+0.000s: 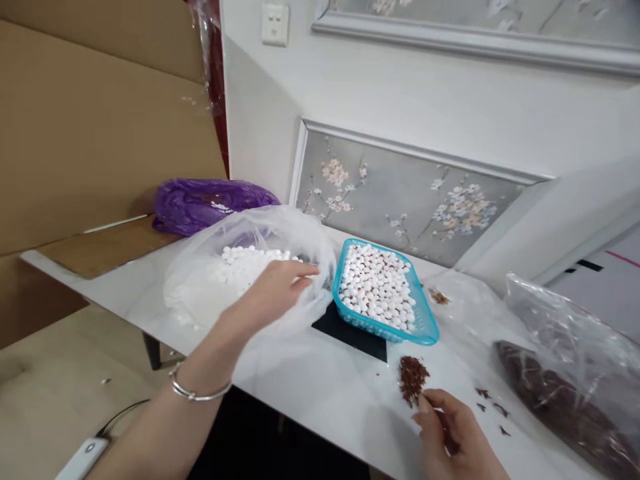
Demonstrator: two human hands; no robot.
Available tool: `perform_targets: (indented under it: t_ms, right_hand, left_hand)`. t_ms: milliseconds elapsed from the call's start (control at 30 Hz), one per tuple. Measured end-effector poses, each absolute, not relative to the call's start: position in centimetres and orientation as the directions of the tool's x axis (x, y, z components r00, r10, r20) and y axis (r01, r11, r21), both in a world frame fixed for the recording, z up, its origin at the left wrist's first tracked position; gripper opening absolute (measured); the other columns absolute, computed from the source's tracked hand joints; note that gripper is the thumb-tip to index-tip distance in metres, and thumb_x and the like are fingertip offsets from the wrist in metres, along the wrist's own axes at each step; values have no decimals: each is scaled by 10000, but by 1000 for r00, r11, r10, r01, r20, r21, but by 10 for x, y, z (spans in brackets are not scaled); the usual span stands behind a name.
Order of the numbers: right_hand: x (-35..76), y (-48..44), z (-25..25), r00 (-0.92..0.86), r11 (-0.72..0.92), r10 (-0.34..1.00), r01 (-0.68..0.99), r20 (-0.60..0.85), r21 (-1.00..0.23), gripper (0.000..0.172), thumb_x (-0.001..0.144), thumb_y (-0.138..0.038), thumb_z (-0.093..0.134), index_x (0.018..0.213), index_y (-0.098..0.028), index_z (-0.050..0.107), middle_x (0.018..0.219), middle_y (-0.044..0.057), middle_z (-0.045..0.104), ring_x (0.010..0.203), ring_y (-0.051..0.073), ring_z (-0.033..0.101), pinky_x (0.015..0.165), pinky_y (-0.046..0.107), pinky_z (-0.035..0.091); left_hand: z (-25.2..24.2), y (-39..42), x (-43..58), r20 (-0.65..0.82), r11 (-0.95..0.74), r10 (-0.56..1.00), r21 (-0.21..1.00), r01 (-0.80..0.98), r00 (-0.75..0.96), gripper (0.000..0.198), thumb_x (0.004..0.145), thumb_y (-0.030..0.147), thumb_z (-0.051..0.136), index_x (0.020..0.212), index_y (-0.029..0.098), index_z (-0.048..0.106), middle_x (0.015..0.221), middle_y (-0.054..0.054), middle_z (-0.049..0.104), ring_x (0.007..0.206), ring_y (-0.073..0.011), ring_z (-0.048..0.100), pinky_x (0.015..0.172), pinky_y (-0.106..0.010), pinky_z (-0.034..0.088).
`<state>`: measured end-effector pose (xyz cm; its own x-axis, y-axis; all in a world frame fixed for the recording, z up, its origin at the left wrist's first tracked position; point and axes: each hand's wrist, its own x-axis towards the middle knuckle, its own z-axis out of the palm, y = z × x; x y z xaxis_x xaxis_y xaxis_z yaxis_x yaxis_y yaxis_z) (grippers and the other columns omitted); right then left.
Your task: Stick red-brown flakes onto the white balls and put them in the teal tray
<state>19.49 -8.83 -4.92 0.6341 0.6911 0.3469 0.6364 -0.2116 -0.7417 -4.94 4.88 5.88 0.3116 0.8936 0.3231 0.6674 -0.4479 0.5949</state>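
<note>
My left hand (285,283) hovers over the right side of a translucent white plastic bag (195,280), which holds many small white balls (260,255). Its index finger and thumb point right with a gap between them, and nothing shows in them; the other fingers are hidden. Near the table's front edge, my right hand (453,430) pinches the lower end of a reddish-brown cluster of small bits (413,379). Between the hands and farther back stands a blue plastic basket (425,330), filled with white balls (377,287) that have brown bits among them.
A black flat piece (350,333) lies partly beneath the basket. Several dark bits (500,410) are scattered right of my right hand. A clear bag with brown material (565,407) lies farther right. A purple bag (200,203) and cardboard (110,243) are at the back left.
</note>
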Motion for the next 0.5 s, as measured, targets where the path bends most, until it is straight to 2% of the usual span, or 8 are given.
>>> perform_targets:
  t_ms: [67, 133, 300, 433, 500]
  right_hand:
    - [193, -86, -49, 586, -136, 731, 626, 348, -768, 321, 802, -503, 511, 895, -222, 637, 792, 31, 702, 662, 190, 664, 685, 280, 483]
    - [188, -84, -48, 542, -76, 775, 590, 325, -804, 321, 806, -507, 530, 862, -216, 652, 818, 42, 695, 662, 186, 656, 692, 285, 493]
    - [164, -79, -43, 442, 78, 856, 399, 266, -914, 277, 798, -465, 595, 846, -211, 694, 837, 47, 678, 616, 155, 625, 606, 256, 525]
    - [147, -80, -38, 421, 130, 874, 281, 244, -951, 238, 807, -417, 618, 906, -207, 673, 723, 17, 658, 575, 132, 608, 595, 232, 530]
    - [144, -80, -36, 408, 150, 880, 248, 243, -957, 199, 807, -395, 629, 875, -209, 654, 668, 1, 637, 563, 123, 597, 570, 211, 514]
  left_hand:
    - [54, 54, -74, 233, -389, 921, 477, 788, 313, 355, 850, 183, 421, 1055, 201, 710, 1081, -62, 732, 961, -242, 659, 822, -336, 489]
    - [46, 56, -89, 196, -385, 923, 430, 816, 332, 339, 813, 150, 438, 974, 197, 733, 1015, -70, 745, 923, -250, 660, 792, -337, 482]
    - [27, 57, -90, 187, -420, 907, 395, 817, 376, 312, 772, 94, 466, 870, 211, 739, 940, -72, 745, 911, -257, 644, 768, -336, 451]
    - [21, 57, -86, 203, -421, 907, 390, 819, 369, 303, 757, 70, 468, 838, 202, 729, 912, -85, 729, 872, -259, 635, 720, -335, 436]
    - [21, 57, -86, 214, -423, 906, 396, 815, 366, 307, 753, 61, 465, 824, 203, 728, 894, -80, 718, 838, -249, 634, 705, -330, 432]
